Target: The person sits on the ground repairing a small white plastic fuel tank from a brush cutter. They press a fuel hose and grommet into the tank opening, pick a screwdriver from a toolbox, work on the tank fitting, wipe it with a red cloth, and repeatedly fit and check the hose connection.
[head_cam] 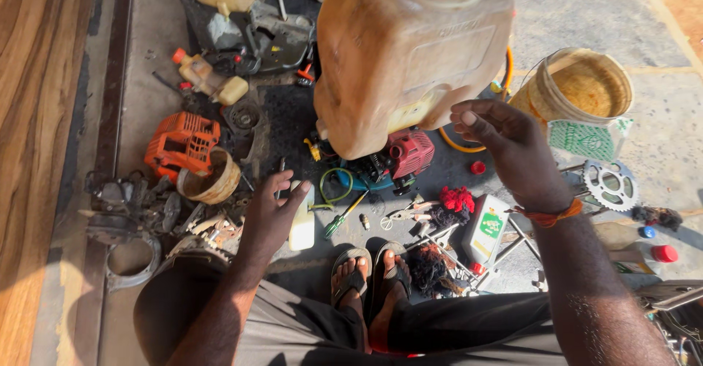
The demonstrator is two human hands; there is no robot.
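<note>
1. Centrally placed: large dirty cream plastic tank (pixel 410 51), upright on a small engine with a red cover (pixel 410 152), standing on dark oily ground straight ahead of the sandalled feet (pixel 370 274).
2. Raised just beside the tank's lower right corner: right hand (pixel 512 150), fingers loosely curled, thumb near the fingertips, gripping nothing visible; orange thread around the wrist.
3. Lower and to the tank's left: left hand (pixel 272 216), fingers spread, fingertips at a small white plastic bottle (pixel 302 225) and a dark tool beside it; cannot tell whether touching or just above.
4. Lying between the feet and the engine: green-handled screwdriver (pixel 343 218), pliers (pixel 403 214), red rag (pixel 458 199), white bottle with green label (pixel 487 228).
5. Farther left: orange engine housing (pixel 181 140), rusty round tin (pixel 211 179), heap of grey metal parts (pixel 132 208).
6. Farther right: stained bucket (pixel 582 88), steel sprocket (pixel 611 184), red cap (pixel 665 252).
</note>
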